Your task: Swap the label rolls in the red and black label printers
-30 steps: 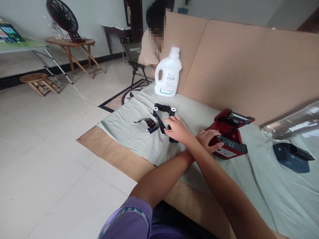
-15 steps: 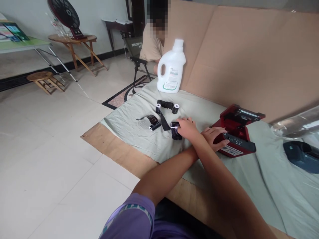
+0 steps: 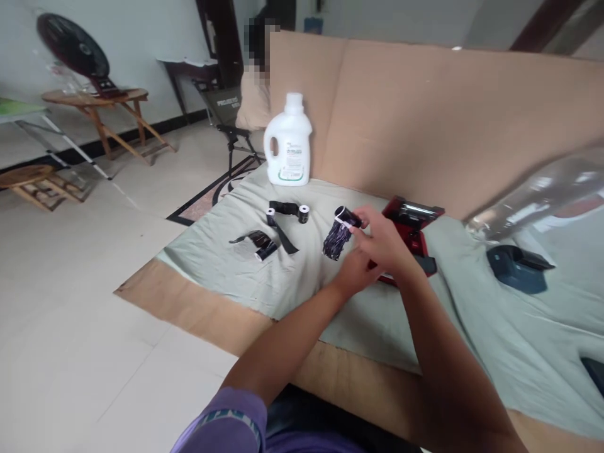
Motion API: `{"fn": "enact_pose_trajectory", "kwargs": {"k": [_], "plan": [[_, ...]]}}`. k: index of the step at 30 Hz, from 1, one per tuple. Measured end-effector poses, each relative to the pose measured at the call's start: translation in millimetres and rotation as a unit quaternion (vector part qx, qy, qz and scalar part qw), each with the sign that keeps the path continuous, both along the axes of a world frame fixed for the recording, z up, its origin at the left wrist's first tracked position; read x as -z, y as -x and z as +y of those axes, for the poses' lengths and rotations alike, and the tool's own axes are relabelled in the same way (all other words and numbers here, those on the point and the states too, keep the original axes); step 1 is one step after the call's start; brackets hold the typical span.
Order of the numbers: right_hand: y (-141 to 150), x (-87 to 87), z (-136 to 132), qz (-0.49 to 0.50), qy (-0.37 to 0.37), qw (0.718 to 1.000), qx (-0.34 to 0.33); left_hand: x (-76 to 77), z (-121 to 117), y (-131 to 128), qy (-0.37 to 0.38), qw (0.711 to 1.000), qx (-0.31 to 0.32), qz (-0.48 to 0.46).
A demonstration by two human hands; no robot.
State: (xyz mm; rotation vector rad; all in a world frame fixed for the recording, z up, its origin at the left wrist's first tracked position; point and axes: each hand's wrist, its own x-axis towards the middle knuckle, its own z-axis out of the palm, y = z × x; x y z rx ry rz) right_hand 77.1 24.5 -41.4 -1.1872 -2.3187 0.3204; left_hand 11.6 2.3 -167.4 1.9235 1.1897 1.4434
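My right hand (image 3: 380, 236) is closed on a black ribbon roll (image 3: 348, 217), raised above the cloth, with a crumpled dark strip hanging from it. Just below, my left hand (image 3: 357, 270) is close against the right hand, and its fingers are mostly hidden. Behind both hands sits a red boxy device (image 3: 418, 242) with its lid up, partly covered by them. On the cloth to the left lie more black ribbon rolls: one pale-cored pair (image 3: 289, 209) joined by a strip, and another small roll (image 3: 265, 251) with loose ribbon.
A white jug (image 3: 289, 148) stands before a cardboard panel (image 3: 425, 119). To the right are clear plastic wrap (image 3: 528, 195) and a dark blue object (image 3: 516, 269). A pale cloth (image 3: 212, 277) covers the surface. Beyond it, a person (image 3: 253, 100) is partly hidden by the panel.
My right hand has lifted the ribbon roll and brought it right, toward the device. My left hand has come off the device and moved toward my right hand. The view has shifted right.
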Motion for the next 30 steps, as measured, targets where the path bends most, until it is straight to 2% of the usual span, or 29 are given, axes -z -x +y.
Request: {"fn": "enact_pose_trajectory", "kwargs": {"k": [2,4,6,8,10,13,16,18,20,22,25,27,29,30], "plan": [[-41.2,-15.0,4.8,0.022,-0.021,0.999,0.039,-0.6,-2.4,2.0,-0.007,1.000,0.004,-0.001],[-80.6,-21.3,12.9,0.012,-0.021,0.995,0.093,-1.4,-4.1,2.2,-0.013,1.000,0.001,-0.008],[-111.9,-18.8,23.2,-0.024,0.008,0.992,0.124,-2.0,-6.5,0.8,-0.013,1.000,-0.005,-0.028],[-131.0,-10.4,33.8,-0.071,0.053,0.989,0.115,-2.5,-9.9,-1.0,-0.006,0.999,-0.018,-0.048],[-138.1,-0.3,42.8,-0.104,0.090,0.986,0.096,-4.4,-12.9,-1.5,0.001,0.998,-0.044,-0.045],[-134.2,13.0,51.6,-0.123,0.100,0.982,0.100,-14.2,-11.9,0.9,-0.021,0.998,-0.060,0.016],[-125.9,21.9,55.2,-0.141,0.092,0.979,0.114,-35.9,-1.3,4.3,-0.049,0.993,-0.025,0.105],[-123.4,24.3,55.8,-0.139,0.092,0.979,0.120,-55.6,9.4,5.5,-0.036,0.984,0.007,0.173],[-125.9,21.8,55.1,-0.119,0.104,0.980,0.117,-76.4,20.2,5.9,-0.005,0.969,0.041,0.242],[-133.8,14.0,53.2,-0.095,0.149,0.980,0.095,-94.9,28.1,6.1,0.011,0.952,0.067,0.299],[-150.4,-1.5,50.3,-0.046,0.224,0.969,0.094,-113.3,32.3,6.6,0.006,0.938,0.071,0.339],[-158.2,-6.1,52.5,0.020,0.183,0.969,0.162,-117.9,31.5,7.3,-0.004,0.936,0.059,0.346],[-159.0,-1.6,60.0,0.123,0.074,0.964,0.225,-117.8,30.4,8.1,-0.019,0.936,0.045,0.349],[-156.8,3.8,65.1,0.179,0.027,0.956,0.231,-116.6,30.2,8.5,-0.028,0.936,0.037,0.350]]}}
